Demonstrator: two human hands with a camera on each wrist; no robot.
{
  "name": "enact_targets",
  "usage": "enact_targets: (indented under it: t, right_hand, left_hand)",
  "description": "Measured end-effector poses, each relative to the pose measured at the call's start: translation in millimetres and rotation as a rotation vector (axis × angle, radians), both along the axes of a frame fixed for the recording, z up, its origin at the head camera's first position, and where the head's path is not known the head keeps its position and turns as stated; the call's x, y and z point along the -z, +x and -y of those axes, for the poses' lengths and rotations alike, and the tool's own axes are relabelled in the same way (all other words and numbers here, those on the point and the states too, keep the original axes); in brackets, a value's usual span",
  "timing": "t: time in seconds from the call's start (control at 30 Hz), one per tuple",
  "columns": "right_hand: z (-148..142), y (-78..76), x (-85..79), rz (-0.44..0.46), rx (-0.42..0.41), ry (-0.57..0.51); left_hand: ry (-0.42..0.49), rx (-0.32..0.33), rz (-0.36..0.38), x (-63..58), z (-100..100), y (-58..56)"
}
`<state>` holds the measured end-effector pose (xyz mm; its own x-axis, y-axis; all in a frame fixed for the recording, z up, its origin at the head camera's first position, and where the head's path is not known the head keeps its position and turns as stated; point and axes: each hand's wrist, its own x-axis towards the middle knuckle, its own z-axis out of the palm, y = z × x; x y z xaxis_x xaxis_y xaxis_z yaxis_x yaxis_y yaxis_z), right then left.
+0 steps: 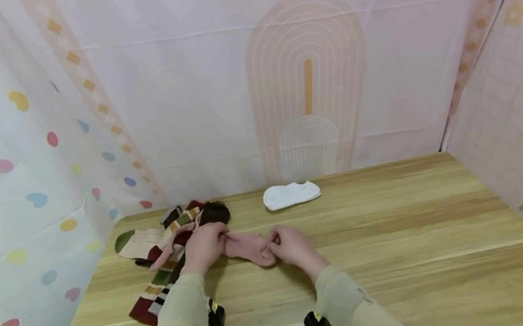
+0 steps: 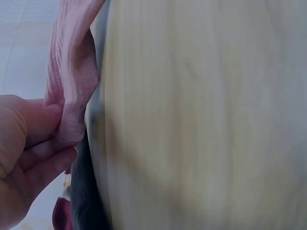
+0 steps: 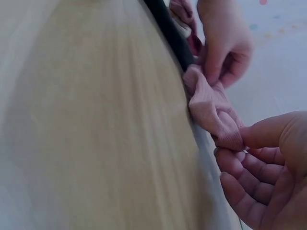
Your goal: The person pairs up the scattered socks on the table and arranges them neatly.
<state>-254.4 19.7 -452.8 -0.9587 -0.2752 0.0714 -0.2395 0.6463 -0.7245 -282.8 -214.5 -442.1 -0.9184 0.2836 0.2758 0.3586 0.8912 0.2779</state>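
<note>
A pink ribbed sock [image 1: 248, 247] is stretched between both hands over the wooden table. My left hand [image 1: 206, 246] pinches its left end between thumb and fingers, seen close up in the left wrist view where the sock [image 2: 72, 72] runs upward from the fingertips. The other end is pinched by my right hand [image 1: 292, 245]; in the right wrist view the thumb presses the sock [image 3: 211, 108] against the fingers. Just left of and behind the left hand lies a loose pile of socks [image 1: 142, 245] in cream, green, maroon and dark colours, partly covered by that hand.
Toward the table's back edge lies a white low-cut sock [image 1: 291, 195], apart from the pile. Patterned curtains [image 1: 200, 109] hang behind and at both sides of the wooden table [image 1: 411, 253]. Dark wrist cameras sit under both sleeves.
</note>
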Motion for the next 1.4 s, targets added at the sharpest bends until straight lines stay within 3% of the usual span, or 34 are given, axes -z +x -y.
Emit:
enact_targets:
  t: [0.27,0.6,0.87,1.17,1.4]
  right_hand:
    - [-24,-4.9,-1.6,-0.056,0.088,-0.055]
    - [-55,-8.1,-7.0,-0.167,0.173,-0.108]
    - [-75,-17.8,-10.8,-0.231,0.205,-0.088]
    - [-93,-25.3,-4.7,-0.185,0.229,-0.050]
    - [-99,-38.0,-0.7,-0.135,0.239,-0.014]
  left_hand:
    - [0.098,0.023,-0.032,-2.0,-17,6.0]
    - [0.181,-0.009,-0.032,-5.6,-49,11.7]
    - [0.232,-0.018,-0.040,-3.7,-75,7.8]
    - [0.256,-0.163,0.058,2.0,-104,0.6]
    - [0.223,-0.170,0.069,-1.3,-116,-7.5]
